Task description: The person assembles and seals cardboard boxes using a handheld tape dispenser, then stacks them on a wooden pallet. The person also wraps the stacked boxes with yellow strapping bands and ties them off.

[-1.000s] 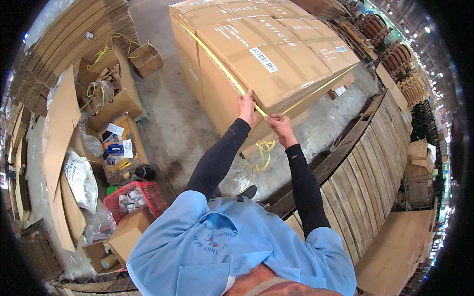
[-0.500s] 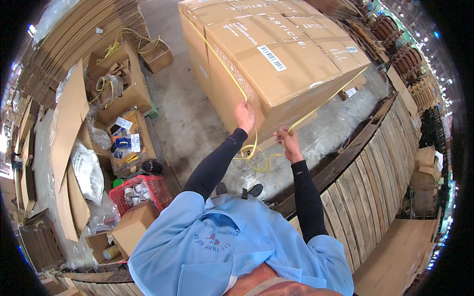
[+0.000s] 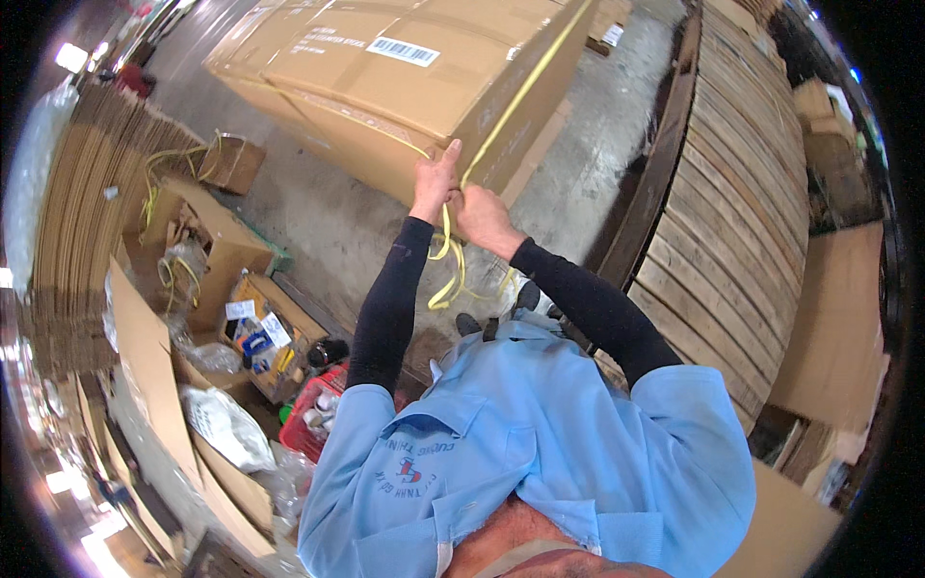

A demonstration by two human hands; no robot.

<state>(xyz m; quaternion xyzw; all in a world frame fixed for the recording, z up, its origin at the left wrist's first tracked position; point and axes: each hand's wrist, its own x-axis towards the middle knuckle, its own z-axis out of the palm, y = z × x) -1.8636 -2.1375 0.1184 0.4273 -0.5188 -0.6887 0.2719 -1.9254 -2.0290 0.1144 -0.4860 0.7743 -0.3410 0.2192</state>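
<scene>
A yellow packing strap (image 3: 528, 85) runs around a large stack of brown cardboard cartons (image 3: 462, 72) in front of me. At the near corner of the cartons, my left hand (image 3: 436, 181) is closed on the strap, thumb pointing up. Close against it, my right hand (image 3: 485, 217) is closed too, gripping the strap where it comes down the right side. Loose strap ends hang in loops below both hands, above the concrete floor. The fingers partly hide where the two strap ends meet.
To my left are an open carton (image 3: 217, 226) of scraps, a box of tools (image 3: 275, 337), a red basket (image 3: 306, 424) of white rolls and tall stacked cardboard sheets (image 3: 82, 222). Slatted wooden pallets (image 3: 723, 222) run along my right. Flat cardboard (image 3: 829, 328) lies beyond them.
My hands, apart before, have come together at the carton corner. The right hand moved left to the left one. The view has turned, and the cartons now appear further up and left.
</scene>
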